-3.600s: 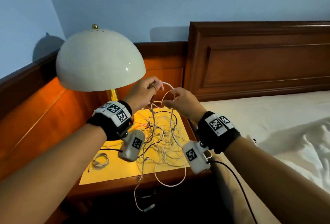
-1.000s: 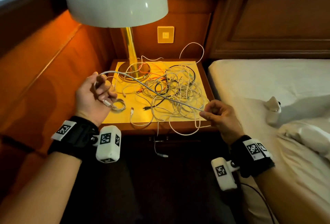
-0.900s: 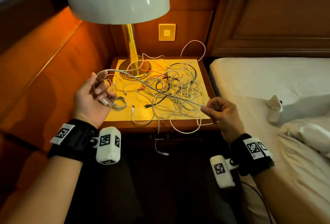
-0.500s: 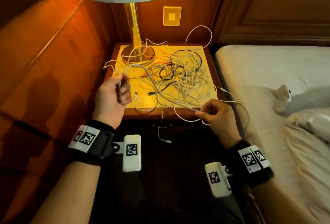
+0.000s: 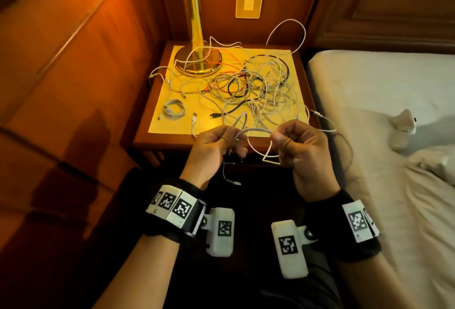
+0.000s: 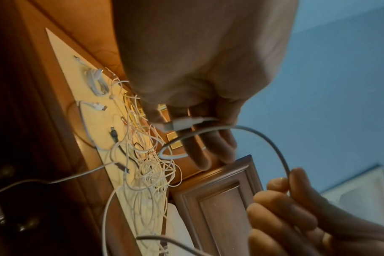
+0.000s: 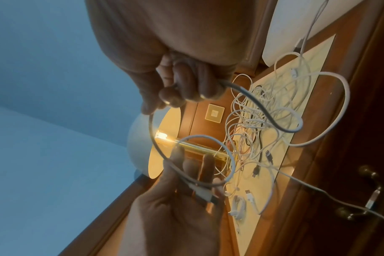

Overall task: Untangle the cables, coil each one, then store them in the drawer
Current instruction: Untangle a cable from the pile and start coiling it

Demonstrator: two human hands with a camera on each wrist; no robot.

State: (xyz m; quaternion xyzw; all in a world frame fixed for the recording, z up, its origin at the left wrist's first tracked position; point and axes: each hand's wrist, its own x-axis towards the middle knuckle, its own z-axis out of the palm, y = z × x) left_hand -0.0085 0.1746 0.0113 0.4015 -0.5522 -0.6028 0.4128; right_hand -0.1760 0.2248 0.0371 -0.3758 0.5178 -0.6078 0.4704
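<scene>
A grey cable [image 5: 256, 130] arcs between my two hands in front of the nightstand's front edge. My left hand [image 5: 229, 136] pins its white USB plug [image 6: 180, 123] with the thumb across the fingers, and a small loop of the cable [image 7: 208, 138] stands above them. My right hand [image 5: 278, 136] pinches the same cable [image 7: 248, 97] a short way along between thumb and forefinger. Behind the hands, a tangle of white, black and orange cables [image 5: 258, 91] covers the nightstand top [image 5: 157, 126]. One coiled white cable [image 5: 173, 110] lies apart at the front left.
A brass lamp base [image 5: 197, 62] stands at the back left of the nightstand, with cables draped around it. The drawer handle [image 7: 370, 190] is below the top, and a loose cable end [image 5: 231, 180] hangs in front of it. A bed [image 5: 381, 111] lies to the right, wood panelling to the left.
My left hand moved right and down from the nightstand's left side to meet my right hand. The long straight run of grey cable between them is now a short arc with a loop.
</scene>
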